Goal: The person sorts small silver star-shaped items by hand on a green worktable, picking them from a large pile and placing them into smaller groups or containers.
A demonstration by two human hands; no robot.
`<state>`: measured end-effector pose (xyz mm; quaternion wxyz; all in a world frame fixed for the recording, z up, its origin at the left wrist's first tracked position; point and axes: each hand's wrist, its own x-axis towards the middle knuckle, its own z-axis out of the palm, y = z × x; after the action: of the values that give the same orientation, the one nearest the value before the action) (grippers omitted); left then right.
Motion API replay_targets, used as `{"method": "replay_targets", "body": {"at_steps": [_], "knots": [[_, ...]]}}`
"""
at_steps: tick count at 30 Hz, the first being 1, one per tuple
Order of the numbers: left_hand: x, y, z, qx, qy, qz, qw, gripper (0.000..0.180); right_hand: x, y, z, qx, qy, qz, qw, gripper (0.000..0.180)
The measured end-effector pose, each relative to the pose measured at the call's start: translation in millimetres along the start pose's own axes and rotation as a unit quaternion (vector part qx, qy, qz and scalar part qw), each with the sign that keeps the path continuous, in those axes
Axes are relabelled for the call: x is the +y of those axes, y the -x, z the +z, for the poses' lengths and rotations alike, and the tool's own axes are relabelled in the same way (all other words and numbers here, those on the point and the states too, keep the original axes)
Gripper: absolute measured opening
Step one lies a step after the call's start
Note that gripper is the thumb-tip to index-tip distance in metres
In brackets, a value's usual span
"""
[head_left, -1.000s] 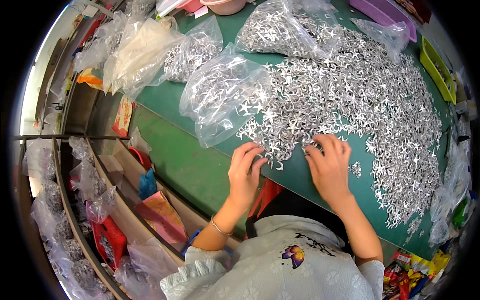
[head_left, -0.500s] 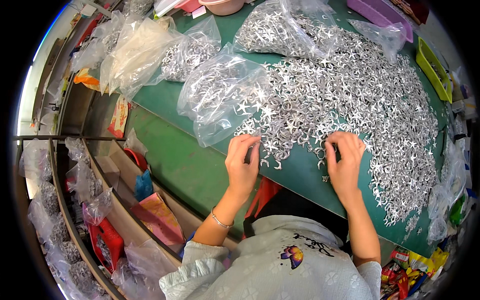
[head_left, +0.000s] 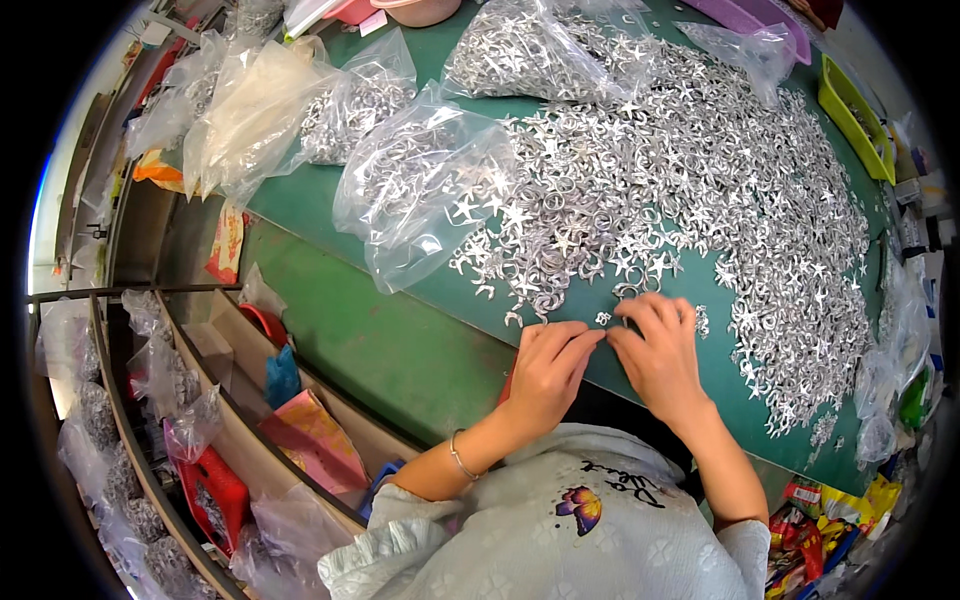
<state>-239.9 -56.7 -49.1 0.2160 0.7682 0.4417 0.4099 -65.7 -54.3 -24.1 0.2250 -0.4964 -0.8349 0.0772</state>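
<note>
Close together at the near edge of the green table, my two hands almost meet at the fingertips. My left hand is closed in a pinch; whatever lies between its fingers is too small to make out. Thumb and fingers of my right hand are bent together too, their tips hiding anything held. Just beyond them spreads a large heap of small silvery metal pieces, many star-shaped, others curved like crescents or rings. Small loose bits lie by my fingertips, and another little cluster rests beside my right hand.
Clear plastic bags of silvery pieces stand left of the heap, with a bigger bag behind. At the far right are a purple basket and a yellow-green basket. Divided shelving with bags fills the lower left.
My hands have come from apart over the heap's near edge to nearly touching. The left moved right and toward me; the right drew a little closer. The view has shifted slightly.
</note>
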Motion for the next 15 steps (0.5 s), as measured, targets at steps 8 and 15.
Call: {"method": "replay_targets", "body": {"at_steps": [8,15], "knots": [[9,4,5,-0.025,0.079,-0.072,0.994,0.028,-4,6,-3,-0.028,0.035,0.02,0.999,0.037],[-9,2,-1,0.028,0.014,-0.009,0.999,0.03,-10,24,-12,-0.084,-0.014,0.017,0.996,0.048]]}}
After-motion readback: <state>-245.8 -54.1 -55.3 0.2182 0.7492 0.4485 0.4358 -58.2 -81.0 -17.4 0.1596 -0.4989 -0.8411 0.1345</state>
